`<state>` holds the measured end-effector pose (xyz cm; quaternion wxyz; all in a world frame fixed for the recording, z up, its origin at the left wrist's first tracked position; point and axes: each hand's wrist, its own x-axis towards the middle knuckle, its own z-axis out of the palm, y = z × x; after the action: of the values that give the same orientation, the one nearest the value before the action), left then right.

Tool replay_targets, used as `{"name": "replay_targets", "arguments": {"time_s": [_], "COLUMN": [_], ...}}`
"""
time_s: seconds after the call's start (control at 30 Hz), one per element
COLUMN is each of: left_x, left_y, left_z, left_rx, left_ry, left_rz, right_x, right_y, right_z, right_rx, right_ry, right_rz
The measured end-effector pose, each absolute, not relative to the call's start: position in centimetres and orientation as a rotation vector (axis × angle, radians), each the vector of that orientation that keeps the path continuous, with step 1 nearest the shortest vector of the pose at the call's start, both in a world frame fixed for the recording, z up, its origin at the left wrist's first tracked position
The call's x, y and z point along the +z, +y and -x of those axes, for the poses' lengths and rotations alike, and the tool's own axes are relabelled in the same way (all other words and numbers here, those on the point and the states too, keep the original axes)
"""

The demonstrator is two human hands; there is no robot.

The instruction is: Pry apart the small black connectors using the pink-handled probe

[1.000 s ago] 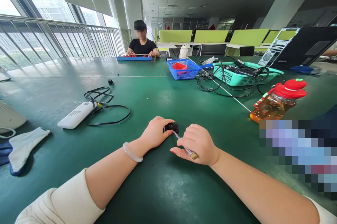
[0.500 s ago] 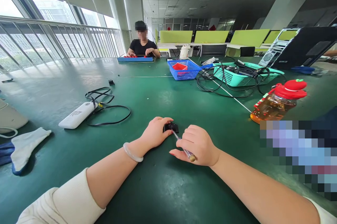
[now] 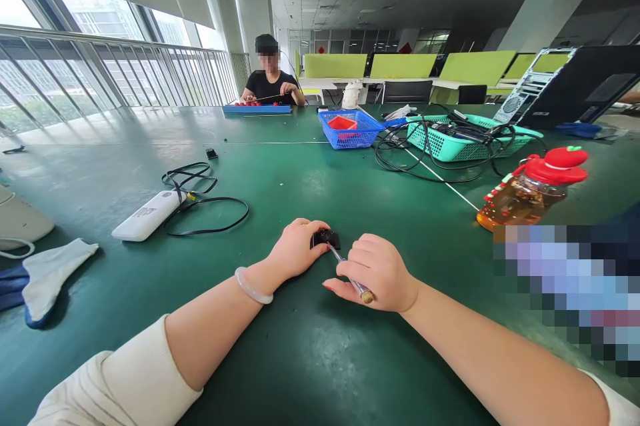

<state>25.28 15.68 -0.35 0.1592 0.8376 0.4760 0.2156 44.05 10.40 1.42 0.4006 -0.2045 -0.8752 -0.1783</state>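
Note:
A small black part [image 3: 332, 238] lies on the green table [image 3: 280, 373], its left side covered by my fingers. My left hand [image 3: 296, 247] is closed around it, thumb in front and fingers behind, holding it against the tabletop. In my right hand [image 3: 383, 273] is a screwdriver [image 3: 357, 285] with a clear handle and a yellowish end. Its thin shaft slants up and left, and the tip meets the near edge of the black part. The exact contact is too small to make out.
A white power bank [image 3: 149, 215] with a black cable [image 3: 245, 213] lies left, near a glove [image 3: 60, 273]. At right stands a red-lidded bottle [image 3: 530, 193]. Farther back are a blue basket [image 3: 350, 138], a teal basket [image 3: 440, 146] with cables, and a seated person [image 3: 270, 85].
My hands, the black part and the screwdriver keep nearly the same positions. The view has tilted slightly. Across the table, the person's hand has lifted a little.

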Motion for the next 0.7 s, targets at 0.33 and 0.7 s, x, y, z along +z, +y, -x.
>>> {"name": "replay_targets", "arguments": {"time_s": [0.33, 0.7], "left_x": [-0.33, -0.5], "left_y": [15.74, 15.77], "left_z": [-25.36, -25.31], "left_rx": [0.619, 0.638], "left_ry": [1.382, 1.41], "left_rz": [-2.377, -2.359], "right_x": [1.21, 1.43], "right_y": [10.62, 10.81], "right_z": [-44.02, -44.13], "right_rx": [-0.463, -0.49], "right_ry": [-2.259, -2.248], "right_rz": [0.583, 0.593]}}
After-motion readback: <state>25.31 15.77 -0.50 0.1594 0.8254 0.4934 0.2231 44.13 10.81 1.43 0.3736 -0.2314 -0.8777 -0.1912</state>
